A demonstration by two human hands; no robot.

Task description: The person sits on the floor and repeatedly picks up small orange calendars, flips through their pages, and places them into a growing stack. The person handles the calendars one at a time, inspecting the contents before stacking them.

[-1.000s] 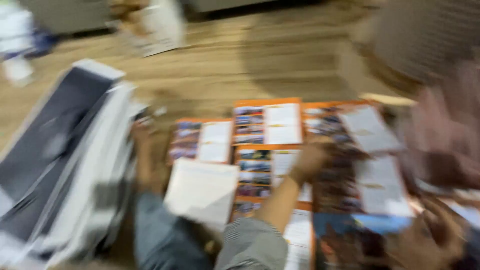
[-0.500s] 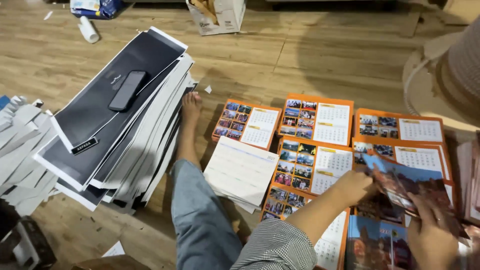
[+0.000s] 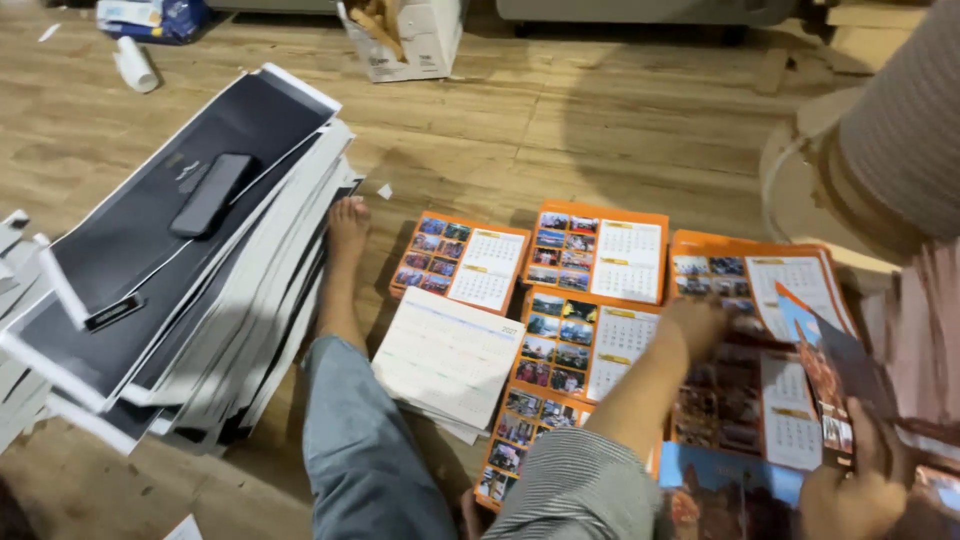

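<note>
My left hand [image 3: 695,325], on a striped sleeve, rests flat on orange-bordered calendar sheets [image 3: 600,250] spread in overlapping rows on the wooden floor. At the lower right, my right hand [image 3: 850,492] grips a glossy photo sheet [image 3: 835,375], which is lifted and tilted over the rightmost sheets. A white calendar-grid stack [image 3: 450,355] lies beside my outstretched leg in jeans [image 3: 350,440], whose bare foot [image 3: 348,222] touches the paper pile.
A tall slanted pile of large black-and-white sheets [image 3: 180,300] fills the left, with a dark phone [image 3: 210,195] on top. A person in a brimmed hat [image 3: 880,170] sits close on the right. A cardboard box [image 3: 405,35] and a paper roll [image 3: 135,65] lie at the far edge.
The view has steadied after a blur. My left hand has slid onto the sheets further right. The photo sheet in my right hand has swung up and to the right.
</note>
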